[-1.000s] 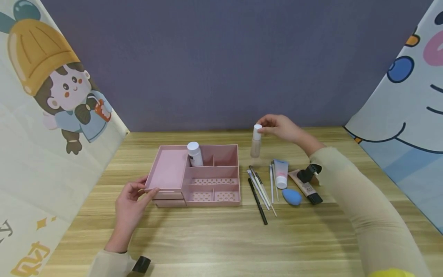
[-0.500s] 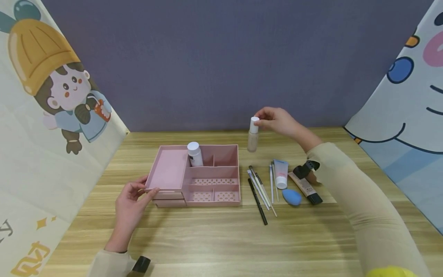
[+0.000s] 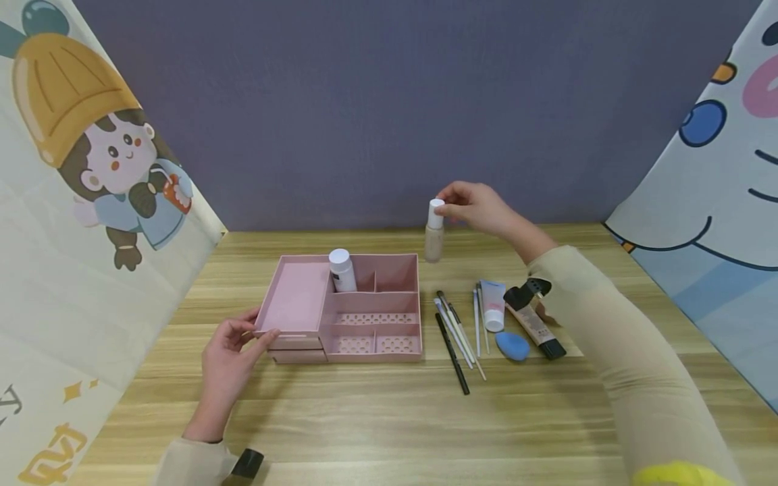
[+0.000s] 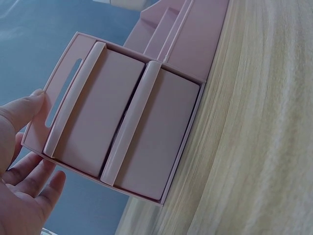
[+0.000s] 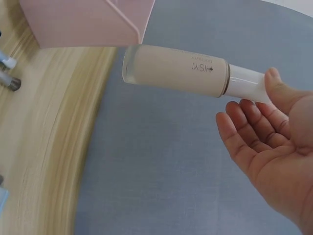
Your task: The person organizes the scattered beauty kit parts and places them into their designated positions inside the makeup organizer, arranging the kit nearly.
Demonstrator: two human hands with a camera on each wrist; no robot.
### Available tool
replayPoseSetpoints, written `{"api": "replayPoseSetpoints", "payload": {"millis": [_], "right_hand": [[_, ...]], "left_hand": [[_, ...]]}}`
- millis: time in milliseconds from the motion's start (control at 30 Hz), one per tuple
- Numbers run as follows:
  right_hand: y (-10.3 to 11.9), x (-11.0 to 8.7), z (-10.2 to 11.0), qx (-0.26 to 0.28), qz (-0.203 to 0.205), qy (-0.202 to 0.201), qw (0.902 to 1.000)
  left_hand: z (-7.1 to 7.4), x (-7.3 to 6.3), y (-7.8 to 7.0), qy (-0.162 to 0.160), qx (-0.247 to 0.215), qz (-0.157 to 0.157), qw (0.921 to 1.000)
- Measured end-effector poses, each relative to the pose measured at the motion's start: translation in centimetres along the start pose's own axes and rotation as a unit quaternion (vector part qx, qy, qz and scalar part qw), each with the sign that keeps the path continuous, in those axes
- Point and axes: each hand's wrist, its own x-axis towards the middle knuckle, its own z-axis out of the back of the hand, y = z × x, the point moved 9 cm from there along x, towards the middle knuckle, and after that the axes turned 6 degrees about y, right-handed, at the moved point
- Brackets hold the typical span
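My right hand [image 3: 477, 208] pinches the white cap of a foundation bottle [image 3: 434, 243] between thumb and fingers. The bottle hangs upright above the table, right of the organizer's back corner. Beige liquid shows through its clear body in the right wrist view [image 5: 176, 71]. A pink makeup organizer [image 3: 298, 297] stands at centre left, with two closed drawers [image 4: 100, 112] and open compartments. My left hand [image 3: 227, 358] holds its front left corner, thumb on the front edge and fingers along the side. A white-capped bottle [image 3: 344, 275] stands in the back left compartment.
Right of the organizer lie several thin brushes [image 3: 456, 331], a black pencil-like stick [image 3: 452, 354], a tube with a white cap [image 3: 494, 307], a blue makeup sponge [image 3: 512, 345] and a beige tube with a black cap [image 3: 537, 331]. A dark backdrop [image 3: 389, 115] rises behind the table.
My right hand has carried the foundation bottle up and to the left, closer to the organizer. The left hand and the organizer have stayed in place.
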Motion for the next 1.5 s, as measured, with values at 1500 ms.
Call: {"api": "replayPoseSetpoints", "payload": {"millis": [1500], "right_hand": [[4.5, 3.9, -7.5, 0.095, 0.030, 0.022, 0.9948]], "left_hand": [[-0.1, -0.1, 0.1, -0.009, 0.011, 0.008, 0.9999]]}}
